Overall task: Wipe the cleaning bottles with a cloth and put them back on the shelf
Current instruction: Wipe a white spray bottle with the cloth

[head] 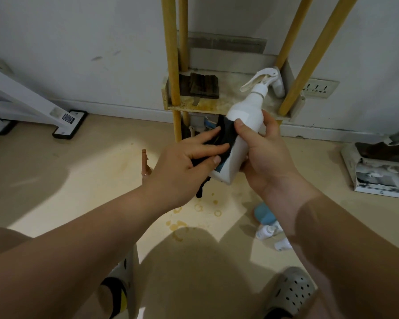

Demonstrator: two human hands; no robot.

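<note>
Right hand (267, 157) grips the white spray bottle (247, 113) around its lower body, fingers (242, 130) curled round it, thumb on the front. Bottle is held in the air, tilted, trigger head up and toward the shelf (228, 102), base toward the person. Left hand (182, 166) holds the dark cloth (226, 132) against the bottle's left side: index and middle fingers fairly straight on top of the cloth, thumb pinching it from below, loose tail of cloth hanging under the palm. Cloth covers part of the label (blue corner of it shows near the base). Shelf is a stained board on yellow posts (171, 54) against the wall, with a dark folded pad (203, 86) on its left part. Small white bottles (266, 231) lie on the floor (78, 169) under the right forearm, beside a blue object (264, 215). Brown ring stains (180, 226) mark the floor below the hands.
</note>
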